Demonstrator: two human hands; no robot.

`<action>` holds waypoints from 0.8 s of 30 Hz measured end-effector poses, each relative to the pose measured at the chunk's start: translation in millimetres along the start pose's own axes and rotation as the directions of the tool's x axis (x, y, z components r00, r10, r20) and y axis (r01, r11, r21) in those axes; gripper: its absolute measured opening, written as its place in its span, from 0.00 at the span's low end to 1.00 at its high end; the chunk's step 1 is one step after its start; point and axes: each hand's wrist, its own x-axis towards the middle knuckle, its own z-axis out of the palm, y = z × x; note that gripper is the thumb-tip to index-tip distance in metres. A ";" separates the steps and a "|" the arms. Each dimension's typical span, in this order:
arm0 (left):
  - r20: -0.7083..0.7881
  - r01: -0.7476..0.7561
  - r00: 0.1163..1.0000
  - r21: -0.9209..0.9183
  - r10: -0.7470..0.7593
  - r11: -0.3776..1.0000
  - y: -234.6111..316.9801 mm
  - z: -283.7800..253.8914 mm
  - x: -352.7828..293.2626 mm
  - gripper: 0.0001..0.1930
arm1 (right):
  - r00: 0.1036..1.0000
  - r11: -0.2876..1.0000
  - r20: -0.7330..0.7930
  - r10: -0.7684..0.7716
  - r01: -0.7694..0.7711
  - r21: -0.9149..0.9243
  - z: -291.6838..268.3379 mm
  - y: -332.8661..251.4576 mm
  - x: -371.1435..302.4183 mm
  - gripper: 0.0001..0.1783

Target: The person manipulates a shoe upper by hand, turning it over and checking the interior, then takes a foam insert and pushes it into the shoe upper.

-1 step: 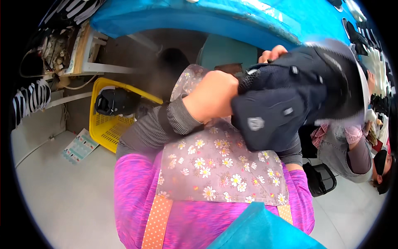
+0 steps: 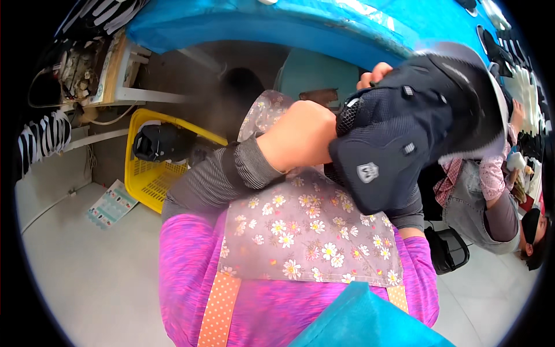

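Observation:
A dark navy fabric bundle [image 2: 404, 124] with a pale shield-shaped badge, small grey tabs and a patch of mesh is held up in front of my apron; its exact kind is not plain, and its far end is smeared by motion. My left hand [image 2: 306, 136] is closed at the bundle's left edge, its fingertips hidden. Behind the upper edge of the bundle, curled fingers of my right hand [image 2: 374, 76] show, gripping it. The rest of that hand and most of its forearm are covered by the fabric.
A yellow plastic basket [image 2: 144, 185] at left holds a dark item [image 2: 155, 141]. A blue-covered table [image 2: 289, 22] spans the far side, with a teal stool [image 2: 295, 69] below. At right are a co-worker [image 2: 488, 202] and a black seat [image 2: 448, 251]. A printed sheet [image 2: 113, 203] lies on the floor.
The bundle has tilted and shifted slightly, its badge moving right and its far end rising. My right fingers have moved a little to the left. My left hand has edged right.

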 end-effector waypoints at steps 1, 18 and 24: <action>0.001 -0.020 1.000 -0.003 0.020 1.000 0.3 2.5 -0.6 0.14 | 0.993 0.998 -0.118 -0.002 -0.006 -0.065 7.7 -1.8 -1.6 0.17; -0.040 -0.114 0.993 -0.555 0.110 0.824 18.2 -27.4 9.3 0.06 | 0.895 0.912 -0.440 0.068 -0.235 -0.337 88.8 -5.1 -7.8 0.16; -0.287 0.004 0.951 -0.363 -0.116 0.932 24.8 -40.2 16.7 0.12 | 0.874 0.870 -0.486 0.005 -0.243 -0.428 96.5 -4.9 -7.0 0.15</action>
